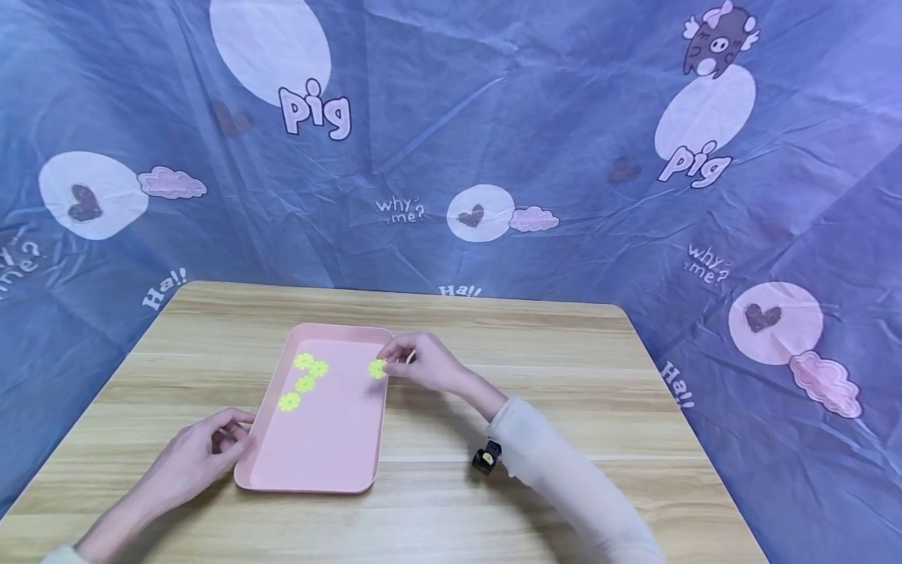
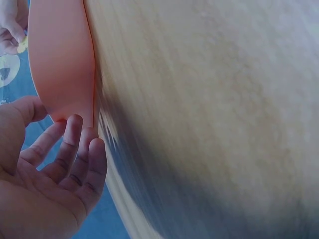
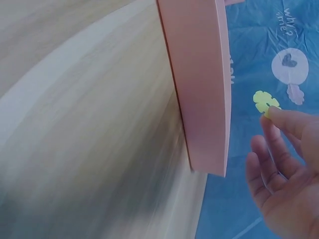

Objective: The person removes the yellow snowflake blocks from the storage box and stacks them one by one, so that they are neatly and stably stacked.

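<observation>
A pink rectangular tray (image 1: 317, 446) lies on the wooden table. Several yellow-green flower-shaped pieces (image 1: 304, 384) form a bent row on the left part of its floor. At the tray's left side, my left hand (image 1: 204, 454) touches the rim with thumb and fingertips; the left wrist view shows these fingers (image 2: 72, 132) loosely bent by the outer wall. Over the right rim, my right hand (image 1: 426, 364) pinches another flower-shaped piece (image 3: 265, 101) between thumb and index finger. This piece is held above the tray, and the other right fingers are loosely curled.
Beyond the table (image 1: 528, 337) hangs a blue cloth (image 1: 423, 141) printed with pigs, hearts and words. A small black object (image 1: 486, 458) with a gold-coloured spot shows by the right sleeve (image 1: 564, 478); whether it is fixed to the wrist I cannot tell.
</observation>
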The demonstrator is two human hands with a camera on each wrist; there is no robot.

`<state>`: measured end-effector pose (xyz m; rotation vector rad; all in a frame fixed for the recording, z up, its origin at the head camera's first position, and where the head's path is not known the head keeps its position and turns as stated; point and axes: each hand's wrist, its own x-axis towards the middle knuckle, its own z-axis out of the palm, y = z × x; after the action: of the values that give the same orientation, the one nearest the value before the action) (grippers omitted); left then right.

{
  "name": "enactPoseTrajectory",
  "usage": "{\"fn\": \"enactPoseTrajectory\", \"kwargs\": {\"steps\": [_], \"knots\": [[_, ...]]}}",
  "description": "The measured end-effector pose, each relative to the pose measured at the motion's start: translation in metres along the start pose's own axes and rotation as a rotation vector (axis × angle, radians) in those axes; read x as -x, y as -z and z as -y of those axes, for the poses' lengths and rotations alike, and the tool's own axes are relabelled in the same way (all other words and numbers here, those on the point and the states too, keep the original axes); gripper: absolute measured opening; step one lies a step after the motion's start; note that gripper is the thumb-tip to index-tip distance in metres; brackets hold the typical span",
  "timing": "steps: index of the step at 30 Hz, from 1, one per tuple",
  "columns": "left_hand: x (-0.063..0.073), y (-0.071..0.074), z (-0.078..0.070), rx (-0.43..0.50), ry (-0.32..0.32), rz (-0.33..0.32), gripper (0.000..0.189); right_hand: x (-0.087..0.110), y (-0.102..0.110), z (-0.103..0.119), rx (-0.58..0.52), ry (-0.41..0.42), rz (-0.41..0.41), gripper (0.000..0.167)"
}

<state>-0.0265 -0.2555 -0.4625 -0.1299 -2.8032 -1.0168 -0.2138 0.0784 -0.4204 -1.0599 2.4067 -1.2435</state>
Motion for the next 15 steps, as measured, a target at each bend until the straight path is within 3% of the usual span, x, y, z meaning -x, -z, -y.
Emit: {"fn": "enactPoseTrajectory", "kwargs": {"steps": [15], "knots": [[0.000,0.000,0.000,-0.003,0.004,-0.003,0.018,0.036,0.032,-0.018,-0.078,-0.081,-0.108,0.016]]}}
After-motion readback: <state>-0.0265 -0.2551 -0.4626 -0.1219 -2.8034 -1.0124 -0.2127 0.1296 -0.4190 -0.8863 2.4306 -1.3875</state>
